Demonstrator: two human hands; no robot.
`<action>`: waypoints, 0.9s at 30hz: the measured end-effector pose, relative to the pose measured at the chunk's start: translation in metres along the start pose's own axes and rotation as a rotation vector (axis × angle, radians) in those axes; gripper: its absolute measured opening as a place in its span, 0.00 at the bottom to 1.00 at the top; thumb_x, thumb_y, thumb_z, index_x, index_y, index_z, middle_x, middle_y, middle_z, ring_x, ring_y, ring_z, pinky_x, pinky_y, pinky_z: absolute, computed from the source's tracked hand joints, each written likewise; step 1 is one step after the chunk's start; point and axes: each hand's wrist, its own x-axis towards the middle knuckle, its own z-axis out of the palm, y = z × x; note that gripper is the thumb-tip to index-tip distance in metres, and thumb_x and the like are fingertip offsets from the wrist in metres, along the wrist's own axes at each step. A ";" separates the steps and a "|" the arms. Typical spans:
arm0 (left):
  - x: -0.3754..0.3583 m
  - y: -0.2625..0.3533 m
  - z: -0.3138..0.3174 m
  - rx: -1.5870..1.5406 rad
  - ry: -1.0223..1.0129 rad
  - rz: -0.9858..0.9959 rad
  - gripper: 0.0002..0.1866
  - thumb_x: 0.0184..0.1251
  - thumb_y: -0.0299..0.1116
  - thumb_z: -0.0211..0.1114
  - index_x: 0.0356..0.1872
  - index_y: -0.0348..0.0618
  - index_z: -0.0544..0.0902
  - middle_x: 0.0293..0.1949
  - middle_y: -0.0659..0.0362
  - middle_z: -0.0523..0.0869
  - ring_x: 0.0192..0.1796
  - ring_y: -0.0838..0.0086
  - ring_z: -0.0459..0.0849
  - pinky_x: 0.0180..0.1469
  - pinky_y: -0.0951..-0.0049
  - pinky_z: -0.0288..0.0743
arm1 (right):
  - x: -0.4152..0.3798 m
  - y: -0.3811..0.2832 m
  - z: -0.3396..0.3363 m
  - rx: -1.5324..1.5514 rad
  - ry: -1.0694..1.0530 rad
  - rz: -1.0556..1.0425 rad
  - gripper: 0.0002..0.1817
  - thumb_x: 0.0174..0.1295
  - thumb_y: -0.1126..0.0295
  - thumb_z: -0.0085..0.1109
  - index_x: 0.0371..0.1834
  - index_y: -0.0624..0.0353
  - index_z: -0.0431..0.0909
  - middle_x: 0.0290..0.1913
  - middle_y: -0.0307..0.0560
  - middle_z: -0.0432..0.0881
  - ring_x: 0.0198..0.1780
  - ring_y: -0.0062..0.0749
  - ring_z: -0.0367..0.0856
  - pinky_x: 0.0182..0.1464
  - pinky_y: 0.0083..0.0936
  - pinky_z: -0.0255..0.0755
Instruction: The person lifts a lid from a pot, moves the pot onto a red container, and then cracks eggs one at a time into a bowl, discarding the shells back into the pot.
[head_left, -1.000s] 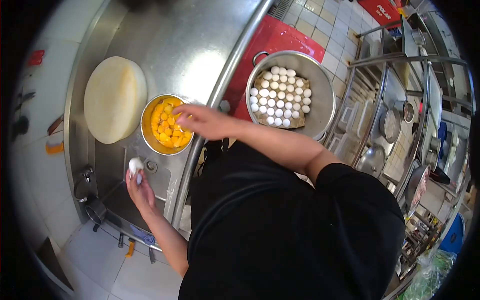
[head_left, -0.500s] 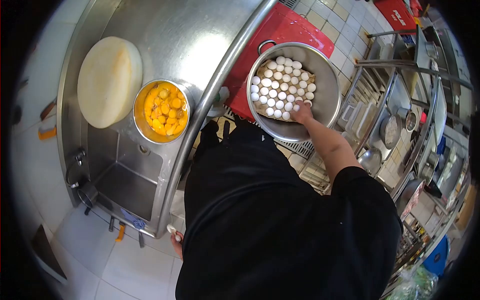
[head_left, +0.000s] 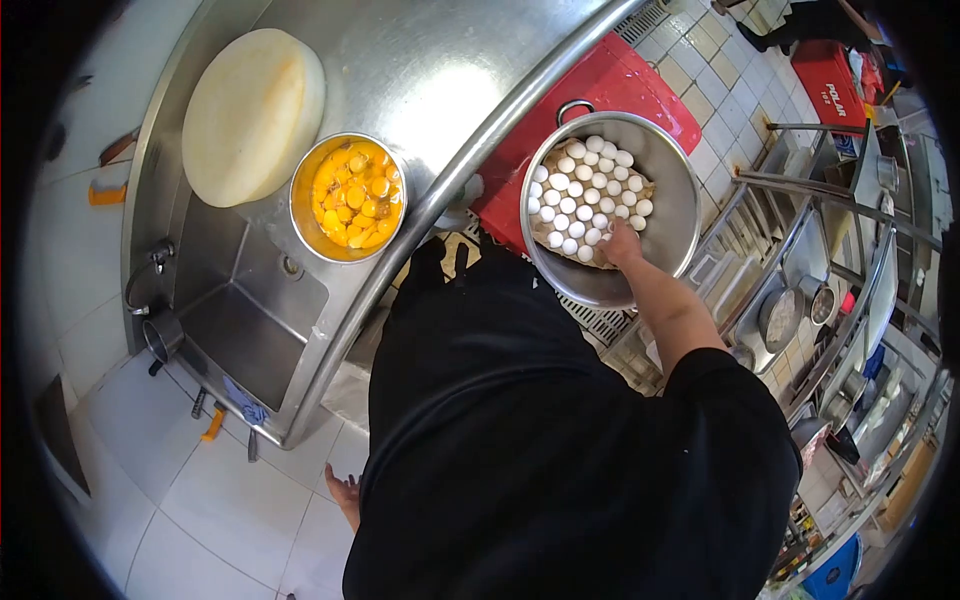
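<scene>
White eggs [head_left: 578, 188] sit in rows on a brown tray in a big steel pot [head_left: 682, 205]. My right hand [head_left: 624, 243] reaches into the pot at the near right edge of the rows. Its fingers are closed around an egg that they mostly cover. Low on the left, beside my dark clothing, my left hand [head_left: 343, 490] hangs with its fingers apart, holding nothing. On the steel counter, a smaller steel pot [head_left: 298, 222] holds cracked eggs, many yellow yolks [head_left: 356, 195] showing whole.
A thick round cutting board [head_left: 252, 115] rests on the counter behind the sink [head_left: 245, 335]. Under the big pot is a red surface [head_left: 640, 85]. Metal racks [head_left: 790, 185] with pans stand on the right. A person's dark-clothed leg [head_left: 800, 25] shows near a red box [head_left: 828, 85].
White pieces of eggshell have left my left hand, and its fingers have spread. My right hand stays at the eggs, its fingers lower among them. The whole view has shifted and turned slightly.
</scene>
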 end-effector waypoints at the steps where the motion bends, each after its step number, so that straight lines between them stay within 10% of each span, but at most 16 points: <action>1: 0.004 0.002 -0.004 -0.003 0.002 0.000 0.48 0.62 0.55 0.67 0.79 0.54 0.52 0.80 0.51 0.40 0.80 0.59 0.47 0.74 0.46 0.52 | -0.008 -0.011 -0.009 0.015 0.034 0.018 0.25 0.50 0.61 0.72 0.49 0.58 0.76 0.47 0.58 0.82 0.51 0.55 0.80 0.58 0.41 0.75; 5: 0.024 0.027 -0.004 -0.022 0.034 0.050 0.49 0.62 0.54 0.67 0.80 0.60 0.50 0.81 0.51 0.34 0.80 0.55 0.48 0.73 0.43 0.54 | -0.002 -0.033 -0.006 0.170 0.200 -0.174 0.16 0.54 0.63 0.68 0.41 0.60 0.78 0.39 0.56 0.82 0.41 0.51 0.81 0.55 0.38 0.77; 7: -0.002 0.045 0.021 0.001 0.089 0.108 0.49 0.62 0.54 0.67 0.80 0.60 0.49 0.81 0.50 0.35 0.80 0.55 0.48 0.73 0.44 0.54 | 0.022 -0.057 0.009 0.967 -0.115 0.107 0.19 0.56 0.63 0.65 0.49 0.62 0.80 0.47 0.57 0.82 0.41 0.48 0.83 0.46 0.37 0.82; 9: -0.046 0.053 0.076 0.214 0.096 0.396 0.49 0.62 0.53 0.68 0.80 0.60 0.49 0.80 0.49 0.36 0.80 0.55 0.49 0.72 0.44 0.55 | 0.028 -0.091 0.007 0.862 -0.331 0.066 0.19 0.58 0.62 0.62 0.50 0.60 0.79 0.44 0.58 0.83 0.40 0.46 0.82 0.45 0.40 0.82; 12: -0.035 0.085 0.112 0.177 0.084 0.502 0.48 0.61 0.51 0.69 0.79 0.56 0.52 0.79 0.52 0.46 0.78 0.55 0.53 0.71 0.45 0.56 | 0.015 -0.133 0.019 0.047 -0.065 -0.476 0.29 0.60 0.57 0.62 0.64 0.53 0.70 0.59 0.66 0.75 0.53 0.57 0.81 0.57 0.48 0.77; 15: -0.065 0.118 0.157 0.287 0.074 0.703 0.45 0.60 0.49 0.72 0.76 0.53 0.57 0.75 0.54 0.62 0.74 0.57 0.61 0.69 0.48 0.58 | -0.002 -0.159 0.010 -0.081 -0.134 -0.346 0.30 0.60 0.64 0.58 0.67 0.52 0.66 0.56 0.66 0.75 0.56 0.62 0.78 0.56 0.47 0.76; 20: -0.118 0.147 0.199 0.314 -0.036 0.942 0.39 0.66 0.41 0.69 0.75 0.51 0.59 0.75 0.54 0.60 0.72 0.60 0.64 0.72 0.47 0.54 | 0.021 -0.134 0.032 0.301 0.101 -0.238 0.28 0.56 0.60 0.67 0.56 0.61 0.69 0.50 0.68 0.81 0.55 0.60 0.80 0.57 0.46 0.73; 22: -0.130 0.154 0.203 0.294 -0.023 1.005 0.38 0.67 0.39 0.68 0.75 0.50 0.60 0.75 0.52 0.60 0.72 0.60 0.65 0.72 0.49 0.55 | 0.015 -0.137 0.000 0.490 0.221 -0.061 0.27 0.54 0.61 0.71 0.53 0.61 0.71 0.49 0.60 0.82 0.51 0.44 0.82 0.55 0.38 0.75; 27: -0.158 0.167 0.251 0.282 -0.136 1.209 0.39 0.66 0.37 0.69 0.75 0.45 0.61 0.76 0.43 0.58 0.74 0.57 0.65 0.73 0.62 0.58 | -0.049 -0.212 -0.113 0.883 0.276 -0.602 0.23 0.59 0.71 0.68 0.58 0.61 0.76 0.48 0.49 0.82 0.47 0.36 0.82 0.48 0.31 0.77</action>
